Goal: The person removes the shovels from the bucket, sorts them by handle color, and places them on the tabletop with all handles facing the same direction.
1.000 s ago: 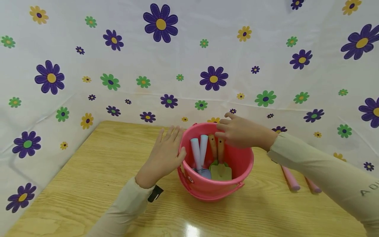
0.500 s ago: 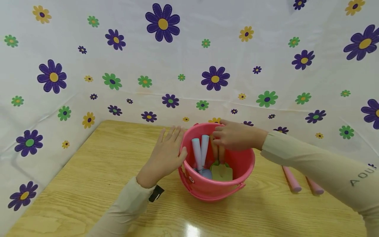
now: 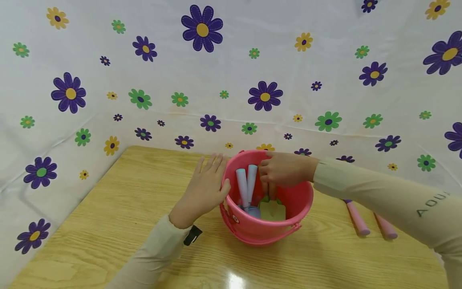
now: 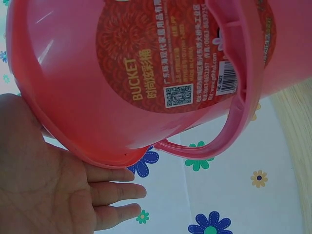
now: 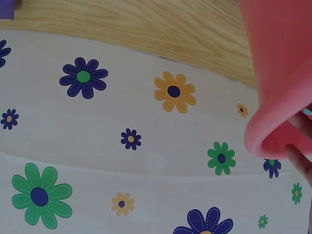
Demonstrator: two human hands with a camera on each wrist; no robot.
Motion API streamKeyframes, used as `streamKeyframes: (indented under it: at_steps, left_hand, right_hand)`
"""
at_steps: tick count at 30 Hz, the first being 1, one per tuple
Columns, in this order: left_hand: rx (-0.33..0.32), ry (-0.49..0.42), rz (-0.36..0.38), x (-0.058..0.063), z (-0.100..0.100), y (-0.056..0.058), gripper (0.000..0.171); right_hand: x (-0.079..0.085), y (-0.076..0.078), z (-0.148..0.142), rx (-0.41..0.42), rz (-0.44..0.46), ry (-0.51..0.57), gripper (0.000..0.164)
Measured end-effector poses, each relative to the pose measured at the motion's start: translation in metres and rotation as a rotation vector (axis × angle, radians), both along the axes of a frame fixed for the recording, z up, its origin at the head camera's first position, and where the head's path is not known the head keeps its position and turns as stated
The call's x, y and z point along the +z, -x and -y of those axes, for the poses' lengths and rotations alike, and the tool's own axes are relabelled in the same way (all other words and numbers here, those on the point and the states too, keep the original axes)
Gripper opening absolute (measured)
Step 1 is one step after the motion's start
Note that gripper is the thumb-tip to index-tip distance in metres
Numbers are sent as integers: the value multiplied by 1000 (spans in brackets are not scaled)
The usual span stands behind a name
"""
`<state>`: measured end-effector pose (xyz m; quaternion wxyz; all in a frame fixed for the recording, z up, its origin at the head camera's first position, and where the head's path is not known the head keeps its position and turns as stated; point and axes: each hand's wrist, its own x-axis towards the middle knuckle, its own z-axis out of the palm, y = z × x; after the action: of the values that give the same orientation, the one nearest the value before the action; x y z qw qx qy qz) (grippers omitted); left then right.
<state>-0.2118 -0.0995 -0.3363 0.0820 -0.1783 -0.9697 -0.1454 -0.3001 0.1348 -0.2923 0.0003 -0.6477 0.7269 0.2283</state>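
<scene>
Fingers: left hand straight, released, at left rim of pink bucket; right hand inside, at brown handles, grasp cannot be told. Bench carries bucket. Pale handles stand left of brown ones.

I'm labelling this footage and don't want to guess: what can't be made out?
Head: tops of the brown handles and whether they're gripped, behind the right hand.
Head: most of what the pink handles join, behind the right sleeve.
Head: lower ends of the white-handled tools, behind the near wall of the bucket.
Right wrist: the purple thing, cut off at the top-left corner.
</scene>
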Motion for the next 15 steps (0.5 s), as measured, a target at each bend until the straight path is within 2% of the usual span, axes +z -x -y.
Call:
streamKeyframes:
  at_steps: [8, 15]
  left_hand:
    - [1, 1, -2, 0, 1, -1, 63]
    - [1, 12, -3, 1, 1, -1, 62]
  right_hand:
    - [-2, 3, -1, -7, -11, -13, 32]
    - [-4, 3, -2, 4, -71, -34, 28]
